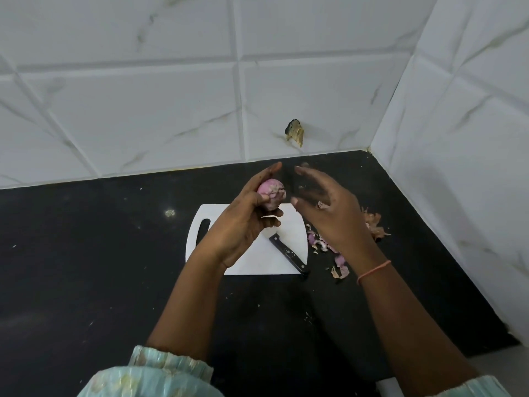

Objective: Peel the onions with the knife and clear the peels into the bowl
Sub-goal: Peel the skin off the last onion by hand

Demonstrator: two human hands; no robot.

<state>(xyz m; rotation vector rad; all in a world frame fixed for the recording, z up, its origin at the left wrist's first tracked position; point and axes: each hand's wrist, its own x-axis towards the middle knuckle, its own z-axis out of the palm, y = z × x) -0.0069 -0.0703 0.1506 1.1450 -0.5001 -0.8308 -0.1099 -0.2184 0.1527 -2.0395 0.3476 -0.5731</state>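
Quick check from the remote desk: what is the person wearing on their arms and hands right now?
Both hands are bare, with no gloves or rings visible. The left hand and right hand come out of pale mint-green sleeves of crinkled fabric with a faint light print, pushed up near the elbows. The right wrist carries a thin orange-pink thread band.

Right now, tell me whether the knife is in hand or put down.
Put down: the knife lies flat on the cutting board, neither hand touching it.
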